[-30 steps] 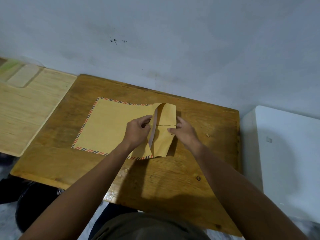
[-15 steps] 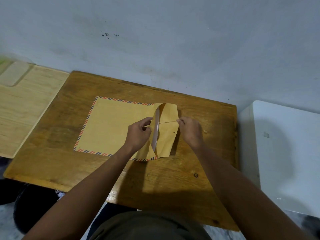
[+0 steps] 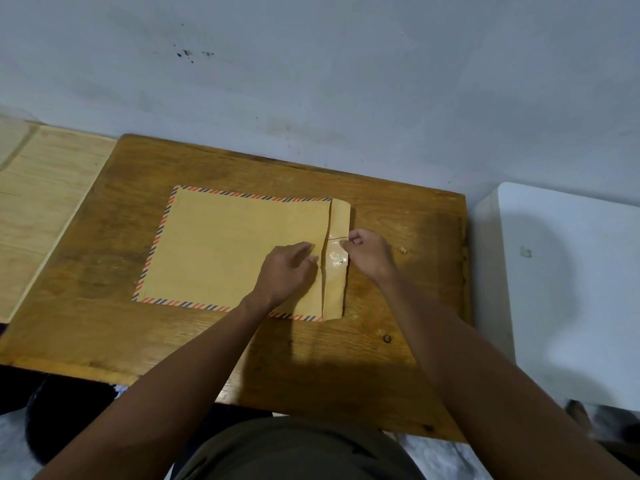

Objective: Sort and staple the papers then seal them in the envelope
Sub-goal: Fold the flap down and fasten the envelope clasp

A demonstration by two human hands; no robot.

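A: Flap (image 3: 338,258) lies nearly flat now; it stood up half a second ago.
B: Hands?
A: Left hand (image 3: 289,271) rests flat on the envelope (image 3: 235,247), fingers straight. Right hand (image 3: 367,252) pinches a thin string (image 3: 336,238) at the flap.
B: Envelope location?
A: Mid wooden table (image 3: 398,306), flap end right.

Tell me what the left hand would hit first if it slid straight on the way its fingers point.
The left hand points right, along the envelope. It would probably first meet the flap fold, then the right hand pinching the string.
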